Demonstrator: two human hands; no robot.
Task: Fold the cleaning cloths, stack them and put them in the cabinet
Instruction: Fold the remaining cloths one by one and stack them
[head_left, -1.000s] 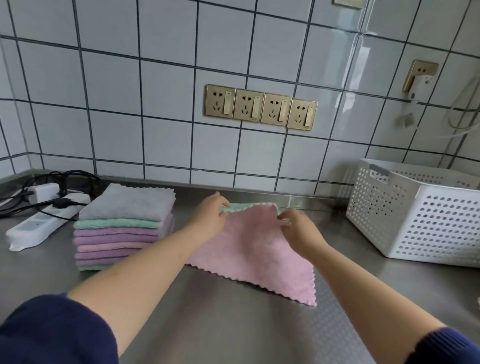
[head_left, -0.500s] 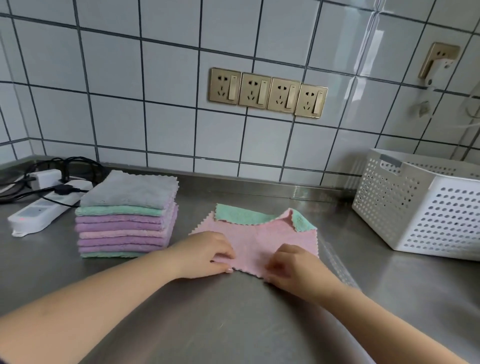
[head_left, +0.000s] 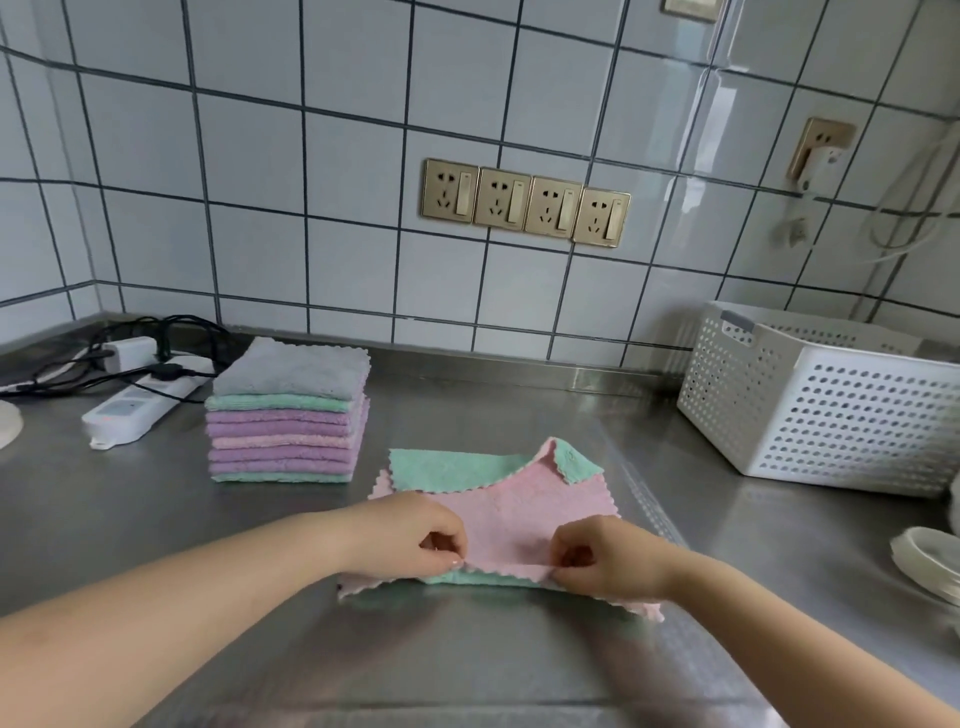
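Both hands are now pinching the pink cloth (head_left: 511, 512): left hand (head_left: 426, 535) and right hand (head_left: 605, 558) are lifting its near edge off the surface (head_left: 467, 660), where half a second earlier they were pressing it flat.

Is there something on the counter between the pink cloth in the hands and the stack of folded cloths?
Nothing visible: bare counter lies between the pink cloth and the stack to its left.
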